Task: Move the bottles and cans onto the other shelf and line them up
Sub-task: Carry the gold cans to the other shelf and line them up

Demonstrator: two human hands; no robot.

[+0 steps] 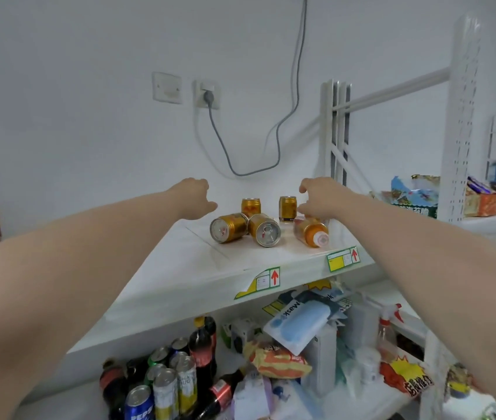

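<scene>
On the white upper shelf [180, 268] two gold cans stand upright at the back, one [251, 207] on the left and one [287, 208] on the right. In front of them two gold cans lie on their sides [229, 227] [264, 229], and an orange bottle [311, 231] with a white cap lies to their right. My left hand [193, 197] hovers just left of the cans, fingers apart and holding nothing. Over the lying bottle is my right hand [319, 197], fingers curled down with the tips at the bottle; no firm grip shows.
The lower shelf [404, 325] holds cola bottles [202, 344], several cans [166, 386], snack bags, a mask pack [298, 325] and a spray bottle [387, 331]. A white shelf post [336, 131] stands right of the cans. A grey cable [240, 171] hangs on the wall behind.
</scene>
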